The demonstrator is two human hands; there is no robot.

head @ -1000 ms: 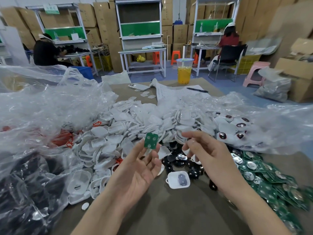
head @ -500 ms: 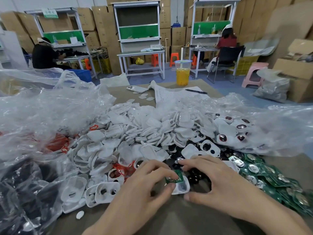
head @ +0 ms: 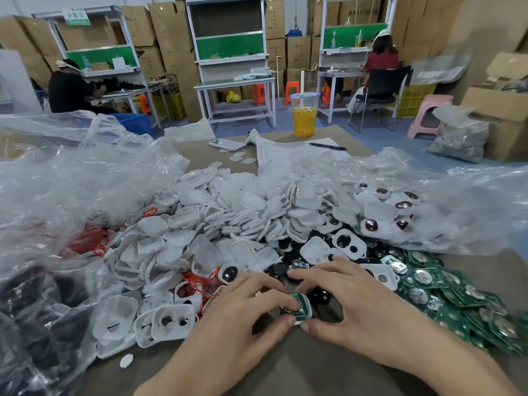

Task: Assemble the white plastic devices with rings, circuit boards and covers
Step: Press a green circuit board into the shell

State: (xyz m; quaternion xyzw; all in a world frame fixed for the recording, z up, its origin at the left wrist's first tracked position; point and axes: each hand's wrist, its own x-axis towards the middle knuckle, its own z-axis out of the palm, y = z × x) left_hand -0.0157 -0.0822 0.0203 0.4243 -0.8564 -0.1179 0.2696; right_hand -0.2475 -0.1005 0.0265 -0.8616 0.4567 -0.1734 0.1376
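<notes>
A white housing (head: 305, 313) was pinched against the table (head: 285, 367) by the left hand (head: 243, 318) and right hand (head: 357, 307), seemingly braced so the green circuit board (head: 295, 302) could be seated inside it, with spare boards (head: 457, 295) heaped near its right.

White shell (head: 307, 311) half hidden under fingers (head: 273, 298), edge circuit boards (head: 489, 324) blurred

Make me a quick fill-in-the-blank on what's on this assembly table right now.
1. The left hand and right hand hold a white shell with a ____ circuit board in it.
2. The loose pile of boards lies to the ____ of the hands.
3. The phone lies with its screen facing ____.
Missing words: green; right; down.
</notes>
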